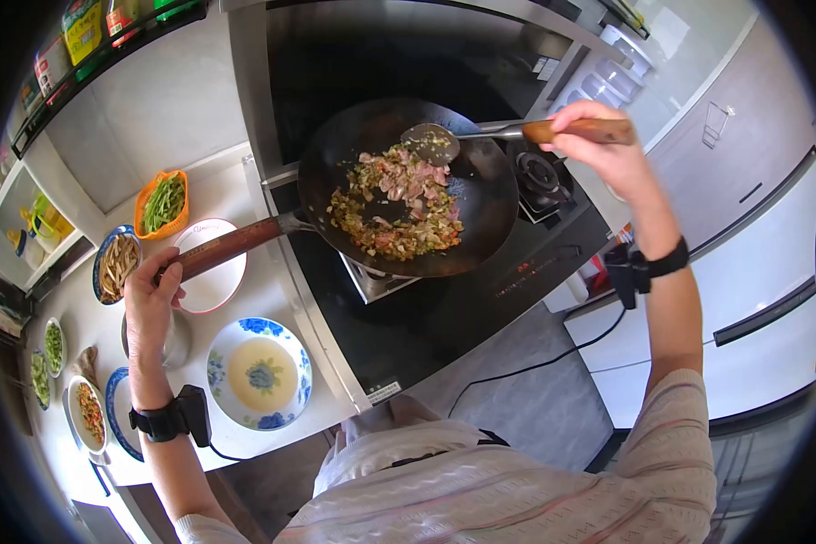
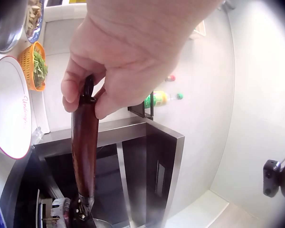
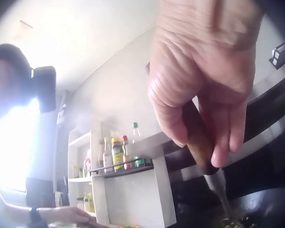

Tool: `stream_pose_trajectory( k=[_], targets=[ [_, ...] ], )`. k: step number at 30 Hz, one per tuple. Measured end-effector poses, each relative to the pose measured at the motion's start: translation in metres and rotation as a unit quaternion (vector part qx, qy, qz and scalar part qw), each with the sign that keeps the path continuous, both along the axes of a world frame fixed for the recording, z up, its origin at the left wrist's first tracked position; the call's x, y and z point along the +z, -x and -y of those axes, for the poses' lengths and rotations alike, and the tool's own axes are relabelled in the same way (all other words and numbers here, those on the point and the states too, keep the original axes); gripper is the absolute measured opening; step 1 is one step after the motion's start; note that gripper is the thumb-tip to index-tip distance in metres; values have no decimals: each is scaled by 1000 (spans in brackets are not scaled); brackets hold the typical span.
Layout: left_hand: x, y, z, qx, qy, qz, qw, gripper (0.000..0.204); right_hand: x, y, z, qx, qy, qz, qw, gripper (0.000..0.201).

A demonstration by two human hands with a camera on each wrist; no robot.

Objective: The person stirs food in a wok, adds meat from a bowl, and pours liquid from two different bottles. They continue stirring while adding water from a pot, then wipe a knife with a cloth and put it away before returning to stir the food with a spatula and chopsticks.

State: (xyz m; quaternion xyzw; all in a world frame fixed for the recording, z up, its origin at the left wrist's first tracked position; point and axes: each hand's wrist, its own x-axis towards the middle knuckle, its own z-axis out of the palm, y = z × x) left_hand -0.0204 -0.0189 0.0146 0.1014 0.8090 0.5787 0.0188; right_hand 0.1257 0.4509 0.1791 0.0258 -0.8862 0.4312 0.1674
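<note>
A dark wok (image 1: pixel 490 227) sits over the left burner of the black stove. Inside lies a ring of chopped vegetables and pinkish sliced meat (image 1: pixel 406 181). My left hand (image 1: pixel 150 304) grips the end of the wok's reddish wooden handle (image 1: pixel 231 251); the left wrist view shows thumb and fingers around the handle tip (image 2: pixel 88 90). With my right hand (image 1: pixel 598 150) I hold the wooden handle of a metal cooking ladle (image 1: pixel 431 143). Its bowl rests at the upper edge of the food, with bits of food in it. In the right wrist view the fingers wrap the ladle handle (image 3: pixel 199 142).
Left of the stove, the counter holds a blue-flowered bowl of pale liquid (image 1: pixel 261 374), a white red-rimmed bowl (image 1: pixel 218 288), an orange basket of green vegetables (image 1: pixel 163 204) and several small dishes. A second burner (image 1: pixel 539 172) is right of the wok. A cable (image 1: pixel 535 363) hangs from my right wrist.
</note>
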Motion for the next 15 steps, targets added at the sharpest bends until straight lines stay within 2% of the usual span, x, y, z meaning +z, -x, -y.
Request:
stream_pose_trajectory(
  k=[3,8,10,11,12,15],
  targets=[
    [2,-1,0,5,13,3,1000,26,-15,7,12,34,-36,-7,999,8],
    [0,1,-1,12,7,2,1000,27,24,-27,32,103,-20,12,994,8],
    [-1,-1,-1,14,2,0,1000,27,24,-30,33,191,-114,-27,975,9],
    [0,-1,-2,13,8,-5,1000,27,15,-25,30,167,-124,-2,978,9],
    [1,-1,-2,11,15,-10,1000,27,7,-20,31,115,-69,33,990,9],
    [-3,0,0,15,2,-12,1000,27,17,-4,7,7,13,23,1000,9]
  ],
)
